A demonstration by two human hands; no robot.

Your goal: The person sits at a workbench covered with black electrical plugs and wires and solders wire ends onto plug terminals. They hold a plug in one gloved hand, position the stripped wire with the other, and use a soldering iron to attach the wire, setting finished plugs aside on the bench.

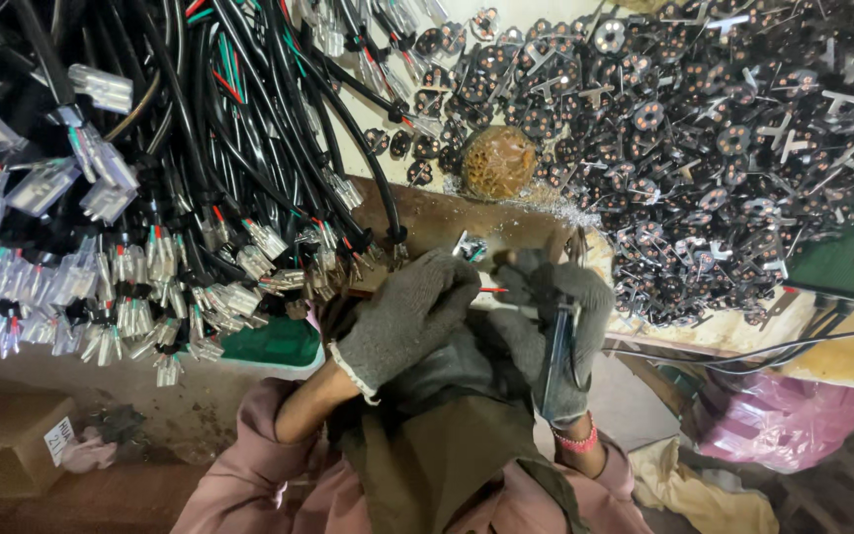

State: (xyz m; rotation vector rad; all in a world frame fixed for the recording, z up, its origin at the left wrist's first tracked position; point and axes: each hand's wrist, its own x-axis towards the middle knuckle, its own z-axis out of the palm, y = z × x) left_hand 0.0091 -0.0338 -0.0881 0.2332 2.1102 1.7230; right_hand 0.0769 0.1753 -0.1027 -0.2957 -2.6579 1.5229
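Two gloved hands, the left hand [407, 316] and the right hand [557, 331]. One round brown ball [498, 161]. One pink bag [781, 420]. One green tray [274, 344]. Too many black cables [249, 129] and small black round parts [704, 138] to count.

Illumination is moderate and warm, strongest on the worktop [506, 222] at centre. The lower left corner falls into dim brown shadow. Clear plastic connector sleeves [101, 168] at left show pale glare. Wide-angle distortion bends the cables [249, 109] toward the edges. Focus is sharp at centre and softer at the lower corners.
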